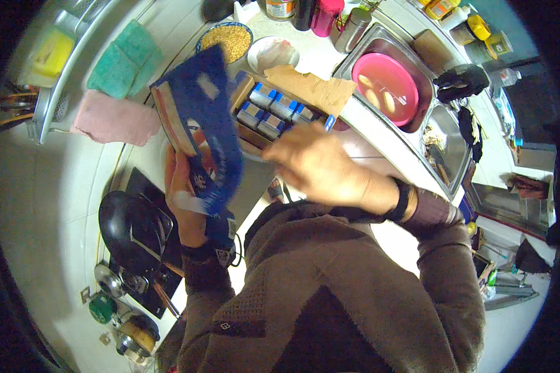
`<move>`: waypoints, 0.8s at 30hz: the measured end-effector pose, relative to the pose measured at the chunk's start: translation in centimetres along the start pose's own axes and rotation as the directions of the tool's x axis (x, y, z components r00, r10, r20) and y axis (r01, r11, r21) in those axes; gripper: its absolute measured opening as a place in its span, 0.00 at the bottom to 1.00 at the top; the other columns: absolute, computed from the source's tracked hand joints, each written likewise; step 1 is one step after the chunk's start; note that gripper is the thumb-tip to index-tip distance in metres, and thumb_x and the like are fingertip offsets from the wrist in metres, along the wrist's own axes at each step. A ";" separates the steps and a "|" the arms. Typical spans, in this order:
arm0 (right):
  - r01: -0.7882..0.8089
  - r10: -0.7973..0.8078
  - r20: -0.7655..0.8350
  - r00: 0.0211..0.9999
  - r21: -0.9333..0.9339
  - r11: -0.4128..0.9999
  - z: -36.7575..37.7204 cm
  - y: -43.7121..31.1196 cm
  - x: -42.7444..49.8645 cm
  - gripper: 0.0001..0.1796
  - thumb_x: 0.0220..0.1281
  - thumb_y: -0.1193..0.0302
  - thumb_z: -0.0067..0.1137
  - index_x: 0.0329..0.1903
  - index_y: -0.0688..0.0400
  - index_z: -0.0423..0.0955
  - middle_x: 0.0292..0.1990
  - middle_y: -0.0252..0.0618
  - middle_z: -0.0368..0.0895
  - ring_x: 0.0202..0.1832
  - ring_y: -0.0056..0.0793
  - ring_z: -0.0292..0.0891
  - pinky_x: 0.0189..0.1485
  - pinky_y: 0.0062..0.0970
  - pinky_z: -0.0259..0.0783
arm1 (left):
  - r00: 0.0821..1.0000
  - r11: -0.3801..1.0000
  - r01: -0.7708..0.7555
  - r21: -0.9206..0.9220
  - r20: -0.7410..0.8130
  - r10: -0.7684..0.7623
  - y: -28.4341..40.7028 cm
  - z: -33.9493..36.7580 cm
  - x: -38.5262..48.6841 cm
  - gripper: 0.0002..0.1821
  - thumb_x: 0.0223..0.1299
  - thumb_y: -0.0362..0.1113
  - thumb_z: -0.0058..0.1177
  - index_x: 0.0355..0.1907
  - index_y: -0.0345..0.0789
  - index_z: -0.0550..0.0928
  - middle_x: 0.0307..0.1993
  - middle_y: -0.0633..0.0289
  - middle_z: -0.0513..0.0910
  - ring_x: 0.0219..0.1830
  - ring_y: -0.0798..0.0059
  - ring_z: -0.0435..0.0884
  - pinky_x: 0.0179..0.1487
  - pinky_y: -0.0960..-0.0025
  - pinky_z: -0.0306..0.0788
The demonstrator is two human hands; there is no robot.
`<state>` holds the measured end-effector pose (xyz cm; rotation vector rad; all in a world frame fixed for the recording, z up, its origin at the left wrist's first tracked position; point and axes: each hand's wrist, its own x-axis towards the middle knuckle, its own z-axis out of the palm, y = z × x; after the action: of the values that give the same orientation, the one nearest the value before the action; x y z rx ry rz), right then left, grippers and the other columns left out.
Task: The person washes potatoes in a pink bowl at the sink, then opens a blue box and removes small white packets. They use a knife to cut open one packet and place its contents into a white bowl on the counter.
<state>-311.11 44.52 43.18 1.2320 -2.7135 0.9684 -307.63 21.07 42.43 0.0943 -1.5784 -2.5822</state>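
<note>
My left hand (pixel 179 191) grips a torn, bent piece of blue printed cardboard (pixel 214 116), which stands up at the left of an open cardboard carton (pixel 245 93). Inside the carton sit several small blue-and-white packs (pixel 283 106) in rows. A ragged brown cardboard flap (pixel 312 86) spreads out along the carton's far side. Over the near right corner of the carton is my right hand (pixel 312 161), blurred, with its fingers bent downward. Whether those fingers hold anything is hidden.
Behind the carton stand a bowl of yellow beans (pixel 235 39) and a white bowl (pixel 273 49). At right, a pink basin (pixel 385 58) with pale pieces in water sits in the steel sink (pixel 378 35). A black wok (pixel 126 228) rests on the left; cloths (pixel 116 119) hang nearby.
</note>
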 end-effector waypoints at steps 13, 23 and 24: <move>-0.304 0.300 -0.050 0.953 -0.130 0.944 -1.2 3.9 1.9 0.08 0.60 0.74 0.56 0.42 0.61 0.80 0.38 0.49 0.83 0.40 0.45 0.82 0.44 0.36 0.77 | 0.878 0.909 0.406 0.095 -0.315 -0.359 -1.7 -5.3 -3.1 0.20 0.75 0.51 0.34 0.45 0.36 0.73 0.22 0.63 0.77 0.17 0.76 0.76 0.22 0.75 0.68; -0.216 0.606 0.230 0.762 -0.791 0.572 4.1 4.7 6.2 0.11 0.60 0.69 0.55 0.44 0.53 0.83 0.45 0.35 0.85 0.48 0.32 0.81 0.47 0.32 0.76 | 0.905 0.922 0.365 0.126 -0.279 -0.320 -2.9 -6.2 -3.4 0.23 0.75 0.50 0.33 0.49 0.32 0.74 0.22 0.57 0.80 0.18 0.75 0.77 0.24 0.75 0.69; -0.297 0.640 0.227 0.734 -0.740 0.604 4.2 4.7 6.0 0.14 0.60 0.69 0.55 0.47 0.59 0.80 0.46 0.41 0.83 0.49 0.36 0.81 0.48 0.35 0.76 | 0.900 0.926 0.366 0.088 -0.285 -0.329 -3.0 -6.2 -3.4 0.23 0.75 0.50 0.33 0.50 0.32 0.74 0.24 0.57 0.80 0.19 0.74 0.78 0.24 0.75 0.69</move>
<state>-317.51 40.51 38.78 0.6181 -3.3591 -0.4648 -303.76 17.36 36.92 0.7715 -1.7691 -2.5537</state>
